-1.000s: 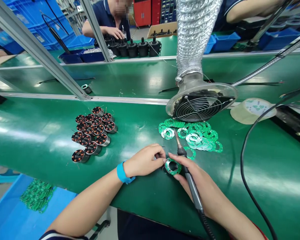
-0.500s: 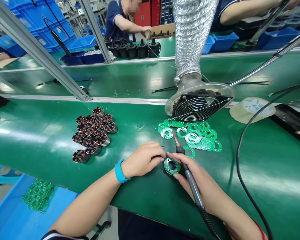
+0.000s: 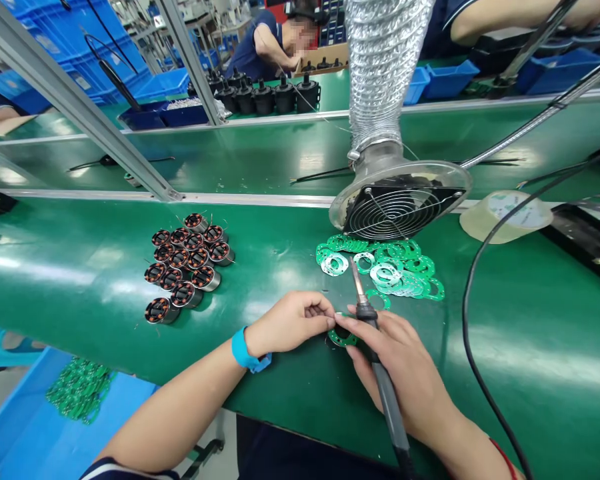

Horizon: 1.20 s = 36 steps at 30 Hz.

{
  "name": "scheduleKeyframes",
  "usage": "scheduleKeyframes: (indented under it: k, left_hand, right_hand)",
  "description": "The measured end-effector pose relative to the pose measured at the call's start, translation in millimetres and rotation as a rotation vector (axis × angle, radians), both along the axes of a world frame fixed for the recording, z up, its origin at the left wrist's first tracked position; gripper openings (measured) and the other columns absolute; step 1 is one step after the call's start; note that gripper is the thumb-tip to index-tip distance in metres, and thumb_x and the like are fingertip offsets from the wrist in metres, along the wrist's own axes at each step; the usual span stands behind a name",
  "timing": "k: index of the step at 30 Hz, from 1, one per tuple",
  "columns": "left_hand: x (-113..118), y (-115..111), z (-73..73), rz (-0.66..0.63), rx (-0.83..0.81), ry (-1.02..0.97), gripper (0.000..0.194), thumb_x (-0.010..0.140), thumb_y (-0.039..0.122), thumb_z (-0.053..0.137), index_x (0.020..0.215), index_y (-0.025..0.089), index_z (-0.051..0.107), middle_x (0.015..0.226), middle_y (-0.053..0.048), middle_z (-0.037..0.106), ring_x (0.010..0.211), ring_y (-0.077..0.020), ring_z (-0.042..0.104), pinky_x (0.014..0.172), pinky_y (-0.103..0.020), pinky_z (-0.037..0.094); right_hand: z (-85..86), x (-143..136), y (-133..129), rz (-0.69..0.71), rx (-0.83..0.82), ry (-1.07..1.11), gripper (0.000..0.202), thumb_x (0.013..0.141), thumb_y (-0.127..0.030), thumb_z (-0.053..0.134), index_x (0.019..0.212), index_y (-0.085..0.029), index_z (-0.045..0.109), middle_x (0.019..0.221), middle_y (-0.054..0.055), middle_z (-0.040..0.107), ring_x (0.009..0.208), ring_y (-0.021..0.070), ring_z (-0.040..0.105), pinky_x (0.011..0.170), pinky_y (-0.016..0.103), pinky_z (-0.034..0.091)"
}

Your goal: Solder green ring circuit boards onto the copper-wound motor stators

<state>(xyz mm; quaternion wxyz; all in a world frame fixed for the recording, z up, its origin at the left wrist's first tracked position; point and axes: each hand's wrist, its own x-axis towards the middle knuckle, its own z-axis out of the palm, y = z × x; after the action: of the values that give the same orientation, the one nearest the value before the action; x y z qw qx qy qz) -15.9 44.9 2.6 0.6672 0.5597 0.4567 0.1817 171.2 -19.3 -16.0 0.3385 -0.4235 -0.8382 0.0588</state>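
My right hand (image 3: 400, 363) grips a black soldering iron (image 3: 383, 380), its tip pointing up and away toward the ring pile. My left hand (image 3: 290, 321), with a blue wristband, pinches the edge of a small motor stator topped by a green ring board (image 3: 341, 335) on the green bench. Both hands meet over that part, and my right fingers partly cover it. A pile of green ring boards (image 3: 387, 265) lies just beyond. A cluster of copper-wound stators (image 3: 187, 263) stands to the left.
A fume extractor fan on a silver flexible duct (image 3: 395, 200) hangs over the ring pile. The iron's black cable (image 3: 473, 320) loops at right. A tape roll (image 3: 510, 215) lies far right. Other people work at the far bench. A blue bin (image 3: 75, 393) of rings sits below left.
My right hand has slid forward over the ring board, covering more of it, and the iron has shifted with it. A person at the far bench has moved to the right.
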Motion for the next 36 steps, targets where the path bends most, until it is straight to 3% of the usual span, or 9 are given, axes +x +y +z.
scheduleKeyframes:
  k: [3, 7, 13, 18, 26, 29, 32, 36]
  left_hand:
    - [-1.4, 0.6, 1.4, 0.032, -0.034, -0.004, 0.006, 0.076, 0.014, 0.061, 0.07, 0.014, 0.059, 0.064, 0.004, 0.055, 0.062, -0.009, 0.047, 0.061, -0.022, 0.039]
    - [-1.4, -0.2, 0.8, 0.045, -0.004, 0.022, 0.008, 0.074, 0.01, 0.056, 0.068, 0.015, 0.058, 0.062, 0.005, 0.054, 0.06, -0.009, 0.047, 0.059, -0.022, 0.037]
    - [-0.4, -0.6, -2.1, 0.062, 0.018, 0.059, 0.009, 0.073, 0.008, 0.053, 0.069, 0.016, 0.056, 0.061, 0.006, 0.053, 0.058, -0.0084, 0.046, 0.057, -0.021, 0.035]
    - [-1.1, -1.8, -2.0, 0.065, 0.044, 0.1, 0.009, 0.073, 0.01, 0.052, 0.069, 0.017, 0.055, 0.061, 0.006, 0.052, 0.058, -0.0085, 0.046, 0.056, -0.021, 0.034]
    - [-0.7, -3.9, 1.1, 0.06, 0.096, 0.142, 0.008, 0.075, 0.012, 0.051, 0.07, 0.017, 0.053, 0.062, 0.006, 0.051, 0.058, -0.0087, 0.044, 0.056, -0.021, 0.033]
    - [-0.1, -4.6, 4.0, 0.052, 0.13, 0.17, 0.008, 0.076, 0.012, 0.051, 0.071, 0.018, 0.052, 0.061, 0.006, 0.05, 0.058, -0.0088, 0.044, 0.055, -0.021, 0.032]
    - [0.8, -5.7, 5.3, 0.036, 0.157, 0.19, 0.009, 0.076, 0.01, 0.05, 0.071, 0.018, 0.051, 0.061, 0.007, 0.05, 0.057, -0.0088, 0.043, 0.055, -0.021, 0.032]
    - [0.6, -7.0, 4.2, 0.02, 0.212, 0.198, 0.012, 0.077, 0.008, 0.048, 0.072, 0.019, 0.049, 0.063, 0.007, 0.049, 0.059, -0.0091, 0.044, 0.056, -0.021, 0.032]
  right_hand:
    - [2.5, -0.8, 0.7, 0.011, -0.02, 0.088, 0.034, 0.092, -0.01, 0.051, 0.125, -0.02, 0.052, 0.092, 0.005, 0.076, 0.081, 0.0188, 0.068, 0.081, 0.038, 0.053]
    - [6.7, 2.3, -2.8, 0.01, -0.03, 0.229, 0.036, 0.094, -0.011, 0.049, 0.129, -0.02, 0.051, 0.086, 0.002, 0.077, 0.081, 0.0167, 0.072, 0.083, 0.034, 0.054]
    - [8.9, 14.8, -16.9, -0.117, -0.112, 0.482, 0.022, 0.099, -0.032, 0.049, 0.106, -0.021, 0.065, 0.067, 0.001, 0.067, 0.055, 0.0135, 0.065, 0.051, 0.025, 0.051]
    - [12.8, 14.5, -14.7, -0.062, -0.084, 0.489, 0.019, 0.097, -0.03, 0.051, 0.095, -0.02, 0.067, 0.063, 0.002, 0.066, 0.056, 0.0149, 0.066, 0.049, 0.025, 0.052]
    - [12.8, 13.0, -14.3, -0.016, -0.041, 0.463, 0.017, 0.097, -0.027, 0.05, 0.097, -0.02, 0.066, 0.061, -0.001, 0.063, 0.052, 0.0122, 0.062, 0.052, 0.024, 0.052]
    - [7.8, 13.5, -14.6, -0.037, -0.076, 0.468, 0.021, 0.097, -0.024, 0.049, 0.114, -0.02, 0.062, 0.073, 0.002, 0.071, 0.059, 0.0142, 0.067, 0.058, 0.027, 0.055]
    - [3.2, 9.8, -8.9, -0.099, -0.114, 0.331, 0.031, 0.096, -0.02, 0.05, 0.126, -0.023, 0.056, 0.094, 0.006, 0.076, 0.08, 0.0182, 0.073, 0.073, 0.031, 0.059]
    - [-1.0, 1.5, 1.0, -0.006, -0.164, 0.087, 0.043, 0.092, -0.015, 0.05, 0.133, -0.025, 0.049, 0.123, 0.01, 0.07, 0.111, 0.0228, 0.068, 0.088, 0.039, 0.058]
